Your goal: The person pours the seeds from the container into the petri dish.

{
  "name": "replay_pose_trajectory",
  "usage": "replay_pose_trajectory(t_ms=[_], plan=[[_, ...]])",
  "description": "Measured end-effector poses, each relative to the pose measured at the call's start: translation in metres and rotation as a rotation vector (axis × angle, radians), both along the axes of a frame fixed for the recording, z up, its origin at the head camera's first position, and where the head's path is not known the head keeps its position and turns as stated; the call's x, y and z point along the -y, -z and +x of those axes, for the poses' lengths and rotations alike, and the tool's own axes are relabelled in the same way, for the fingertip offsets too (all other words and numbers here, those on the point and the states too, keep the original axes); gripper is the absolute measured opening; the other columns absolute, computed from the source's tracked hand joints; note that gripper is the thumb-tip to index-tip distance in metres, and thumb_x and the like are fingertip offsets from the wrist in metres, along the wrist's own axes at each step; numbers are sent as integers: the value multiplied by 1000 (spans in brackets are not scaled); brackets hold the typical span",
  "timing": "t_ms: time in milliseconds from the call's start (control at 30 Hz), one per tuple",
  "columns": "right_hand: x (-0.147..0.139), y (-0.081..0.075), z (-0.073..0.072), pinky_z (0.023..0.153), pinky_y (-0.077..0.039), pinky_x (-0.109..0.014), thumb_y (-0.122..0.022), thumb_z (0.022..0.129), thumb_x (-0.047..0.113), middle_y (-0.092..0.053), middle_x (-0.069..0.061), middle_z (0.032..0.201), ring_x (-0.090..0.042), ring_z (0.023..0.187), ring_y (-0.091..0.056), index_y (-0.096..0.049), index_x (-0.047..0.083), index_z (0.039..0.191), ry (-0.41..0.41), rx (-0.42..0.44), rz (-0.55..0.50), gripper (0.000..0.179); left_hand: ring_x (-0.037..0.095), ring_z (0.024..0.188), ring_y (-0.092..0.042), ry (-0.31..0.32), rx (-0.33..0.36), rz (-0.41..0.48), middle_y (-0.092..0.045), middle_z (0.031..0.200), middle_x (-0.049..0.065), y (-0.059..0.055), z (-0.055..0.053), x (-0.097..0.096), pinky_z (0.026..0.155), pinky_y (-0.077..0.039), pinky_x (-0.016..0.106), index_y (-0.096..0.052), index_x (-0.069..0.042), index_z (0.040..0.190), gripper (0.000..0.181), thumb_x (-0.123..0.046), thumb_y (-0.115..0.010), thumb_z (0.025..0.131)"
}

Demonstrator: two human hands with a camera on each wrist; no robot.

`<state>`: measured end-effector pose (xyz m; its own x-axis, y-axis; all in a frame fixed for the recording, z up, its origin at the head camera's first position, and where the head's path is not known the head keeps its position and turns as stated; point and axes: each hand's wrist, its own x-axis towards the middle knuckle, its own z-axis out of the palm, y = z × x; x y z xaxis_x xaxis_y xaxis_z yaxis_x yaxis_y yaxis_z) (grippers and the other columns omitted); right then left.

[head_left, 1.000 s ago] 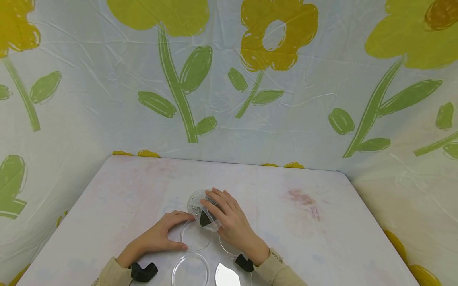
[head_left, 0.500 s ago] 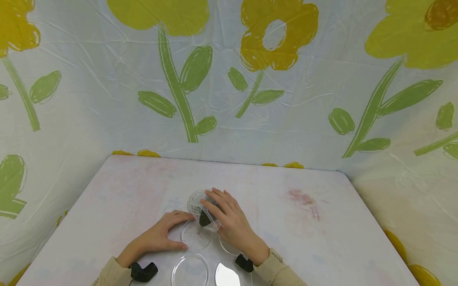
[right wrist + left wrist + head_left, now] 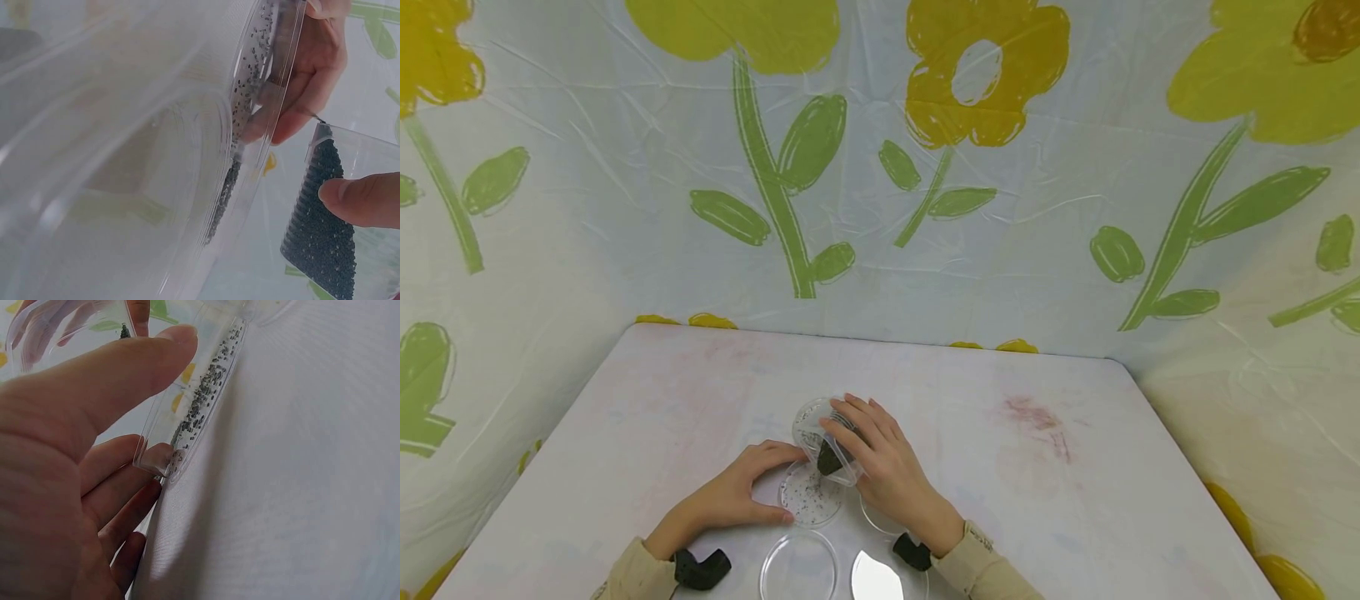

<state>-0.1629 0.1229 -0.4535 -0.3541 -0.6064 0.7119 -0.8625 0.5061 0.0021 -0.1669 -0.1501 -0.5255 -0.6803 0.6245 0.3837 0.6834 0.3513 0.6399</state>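
A clear plastic cup point(image 3: 829, 457), partly filled with dark seed-like grains, is gripped by my right hand point(image 3: 891, 475) and tipped over a round clear petri dish point(image 3: 811, 500). In the right wrist view the thumb presses the wall of the cup point(image 3: 319, 225), and a few grains leave its lip. My left hand point(image 3: 737, 492) holds the dish at its rim between thumb and fingers. Scattered grains point(image 3: 203, 394) lie across that dish in the left wrist view. Directly behind stands another petri dish point(image 3: 805, 417) with grains in it, partly hidden by the right hand.
Nearer the body are a clear dish point(image 3: 763, 575) and one with a bright reflection point(image 3: 880, 579). Another dish point(image 3: 874, 521) is partly covered by the right hand. Black wrist mounts point(image 3: 702, 571) sit on both wrists. Flower-printed cloth point(image 3: 880, 275) hangs around the white table point(image 3: 700, 400).
Dark grains have fallen from the cup into the dish at the left hand, which looked bare a second ago and now is speckled all over. Both hands have stayed nearly still.
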Motion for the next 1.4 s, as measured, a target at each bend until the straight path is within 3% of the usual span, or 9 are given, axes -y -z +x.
replay_pose_trajectory(t_ms=[1067,1267,1400], plan=[[-1,-1,-1,105,-38,-58,-60,58,-23,-47,-16,147,-35,137,-42,-50,9,143,1,-1,-8,91,18,124,-50,33,-13,31,-56,137,-5,1,-3,-1,101,-39,42,-55,-22,140,72,-41,-84,76],[-2,-3,-1,111,-33,-54,-60,57,-23,-46,-17,147,-35,137,-41,-50,8,143,-3,3,-16,92,18,125,-49,40,9,31,-56,138,-6,-1,-2,-1,101,-38,42,-55,-23,141,72,-41,-83,77],[-3,-3,-1,112,-31,-52,-61,57,-22,-46,-17,147,-35,137,-41,-50,8,143,1,0,-11,92,20,124,-50,41,-14,34,-56,137,-3,-1,-2,-1,100,-39,42,-55,-21,141,73,-40,-84,76]])
